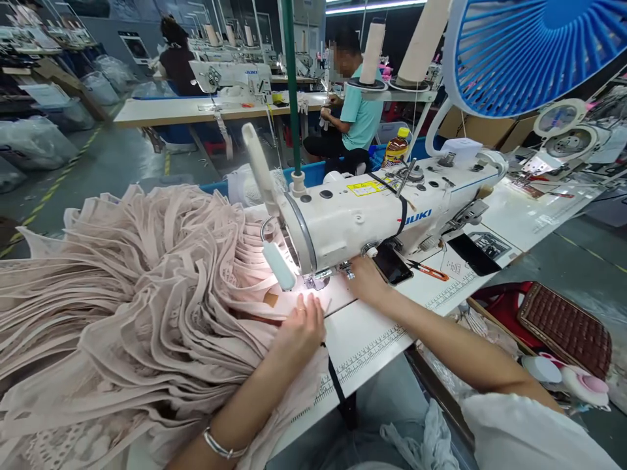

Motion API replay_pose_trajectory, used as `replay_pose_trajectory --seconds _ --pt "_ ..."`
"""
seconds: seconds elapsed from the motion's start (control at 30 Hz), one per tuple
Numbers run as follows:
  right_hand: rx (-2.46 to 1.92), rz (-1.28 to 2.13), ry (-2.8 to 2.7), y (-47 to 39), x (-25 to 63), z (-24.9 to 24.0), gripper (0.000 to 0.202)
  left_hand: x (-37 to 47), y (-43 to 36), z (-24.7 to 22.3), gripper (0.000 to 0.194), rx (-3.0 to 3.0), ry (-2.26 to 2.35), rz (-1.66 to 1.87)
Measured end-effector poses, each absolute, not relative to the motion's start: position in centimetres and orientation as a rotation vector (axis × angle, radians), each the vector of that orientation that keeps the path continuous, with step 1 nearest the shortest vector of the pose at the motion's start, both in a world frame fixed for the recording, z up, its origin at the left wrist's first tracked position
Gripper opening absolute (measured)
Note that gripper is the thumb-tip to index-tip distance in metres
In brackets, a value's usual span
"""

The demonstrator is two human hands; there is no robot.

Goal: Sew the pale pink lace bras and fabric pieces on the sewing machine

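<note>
A white sewing machine (353, 219) stands on the table, its lamp lighting the needle area. My left hand (304, 321) lies with outstretched fingers on the pale pink fabric (289, 305) just in front of the presser foot. Close to the needle, on the right, is my right hand (366, 282); its fingers reach under the machine head and are largely hidden, so any hold there cannot be made out. A large heap of pale pink garment pieces (161, 281), some with lace, spreads over the left of the table and runs up to the needle area.
A phone (394, 264) and orange-handled snips (428, 271) lie right of my right hand. A ruler strip (372, 352) runs along the table's front edge. Thread cones (373, 52) and a blue fan (533, 52) stand above. Another person (360, 104) sits beyond the machine.
</note>
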State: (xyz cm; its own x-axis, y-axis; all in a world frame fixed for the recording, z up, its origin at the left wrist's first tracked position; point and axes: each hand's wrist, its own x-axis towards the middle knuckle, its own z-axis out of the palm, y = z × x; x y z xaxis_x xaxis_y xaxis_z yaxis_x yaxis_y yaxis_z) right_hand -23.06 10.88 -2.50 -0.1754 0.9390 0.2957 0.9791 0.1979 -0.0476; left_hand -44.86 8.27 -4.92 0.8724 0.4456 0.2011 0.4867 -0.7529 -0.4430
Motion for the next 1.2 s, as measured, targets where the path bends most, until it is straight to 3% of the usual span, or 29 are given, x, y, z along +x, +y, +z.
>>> replay_pose_trajectory --seconds 0.13,0.43,0.7,0.8,0.97,1.07,1.2 --pt "-1.668 -0.279 -2.483 7.9 -25.2 -3.6 0.026 -44.0 6.6 -5.6 0.04 -2.532 -0.577 -0.188" --pt "-1.525 -0.173 -2.305 8.2 -23.8 -5.8 0.027 -45.6 9.0 -3.2 0.038 -2.652 -0.789 0.009" --pt "-2.044 -0.086 -2.411 9.2 -25.2 -2.4 0.023 -45.5 7.9 -2.9 0.035 -2.699 -0.842 -0.082" --pt "-2.009 0.077 -2.456 9.9 -26.6 -1.8 0.018 -45.5 8.1 -2.7 0.037 -2.746 -0.838 -0.118" --pt "-2.004 0.024 -2.343 9.3 -28.3 -3.3 0.022 -45.7 8.9 -2.5 0.034 -2.854 -1.345 -0.465" --pt "-1.949 0.027 -2.277 8.9 -28.0 -4.3 0.017 -45.7 8.7 -2.7 0.04 -3.044 -1.169 -0.631" --pt "-1.909 0.097 -2.246 8.8 -27.4 -4.4 0.014 -45.5 7.8 -3.4 0.045 -2.95 -0.902 -0.36"
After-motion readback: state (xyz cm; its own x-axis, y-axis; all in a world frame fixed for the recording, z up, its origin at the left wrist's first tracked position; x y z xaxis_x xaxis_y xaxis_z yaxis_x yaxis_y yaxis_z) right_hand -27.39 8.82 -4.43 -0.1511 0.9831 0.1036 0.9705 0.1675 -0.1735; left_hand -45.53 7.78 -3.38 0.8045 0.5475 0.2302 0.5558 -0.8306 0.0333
